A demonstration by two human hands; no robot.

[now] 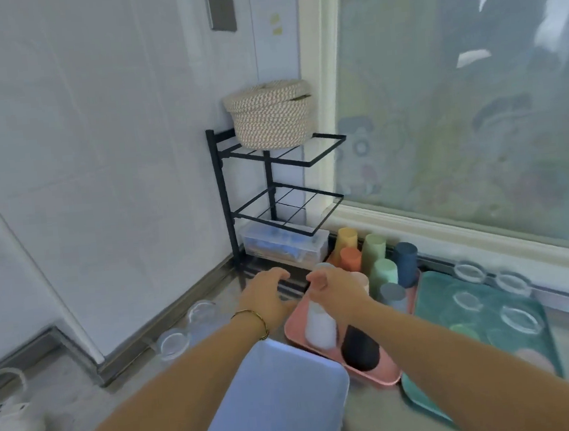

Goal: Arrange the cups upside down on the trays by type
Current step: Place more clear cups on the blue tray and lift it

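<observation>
Sorting cups by a window, with three trays side by side: blue tray [275, 405], pink tray [383, 377], green tray [422, 310], their edges nearly touching.
About nine coloured cups [383, 273] crowd the pink tray. At least four clear glasses [522, 318] sit on the green tray, and two loose glasses [172, 343] stand on the counter [373, 424] to the left. The left hand [269, 294] hovers spread by the pink tray's left rim. The right hand [331, 292] is curled over a white cup [320, 330]; whether it grips the cup cannot be told.
</observation>
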